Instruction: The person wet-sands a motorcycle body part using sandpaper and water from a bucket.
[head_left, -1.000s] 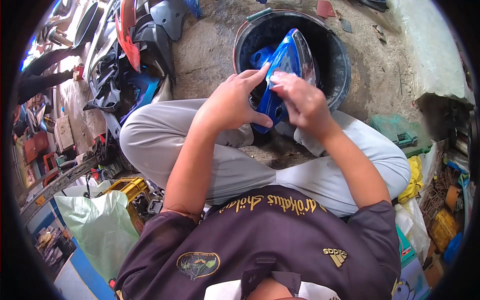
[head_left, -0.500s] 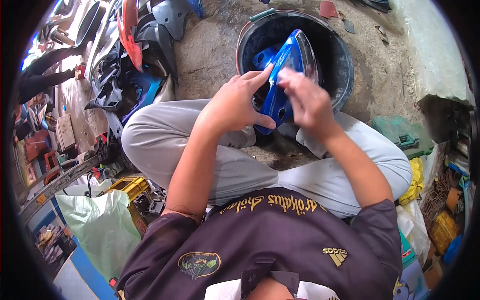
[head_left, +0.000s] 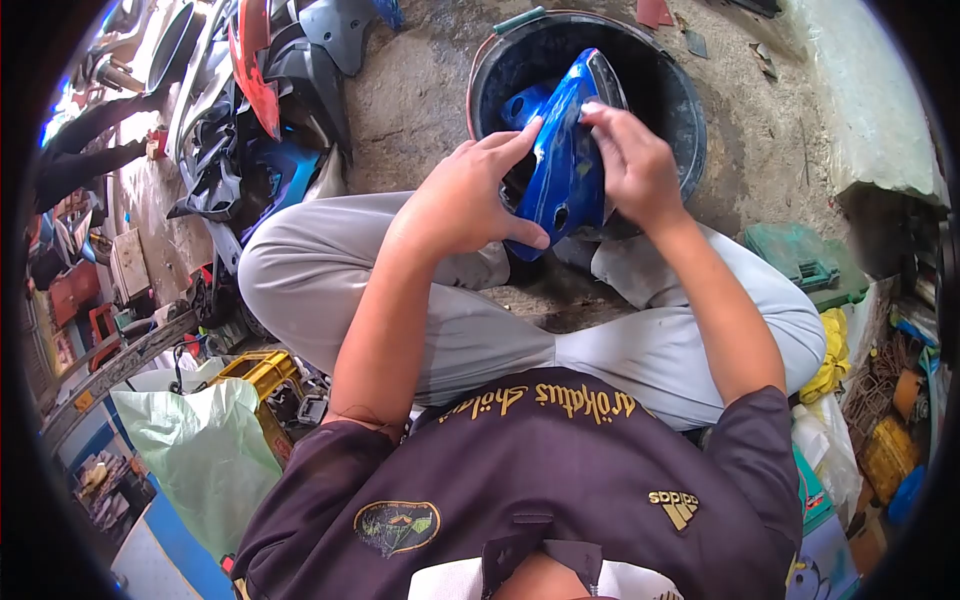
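A glossy blue motorcycle body panel [head_left: 565, 165] is held tilted over a black bucket [head_left: 690, 140], its pointed end away from me. It has a small hole near the end closest to me. My left hand [head_left: 465, 195] grips the panel's left edge, thumb by the near end and index finger farther up. My right hand [head_left: 637, 165] presses bent fingertips onto the panel's upper right face. Whatever those fingers pinch, if anything, is hidden. Another blue part [head_left: 525, 103] with a round hole sits in the bucket, behind the panel.
Several motorcycle fairings, including a red one [head_left: 255, 70], are piled at the left. A green plastic case [head_left: 795, 255] lies right of my knee. A yellow crate [head_left: 262, 375] and a pale green sack [head_left: 200, 450] stand at lower left. A person's dark-sleeved arm [head_left: 100, 155] shows far left.
My right hand has moved up along the panel and is less blurred. The panel has turned slightly, showing more of its broad blue face. My left hand keeps its grip.
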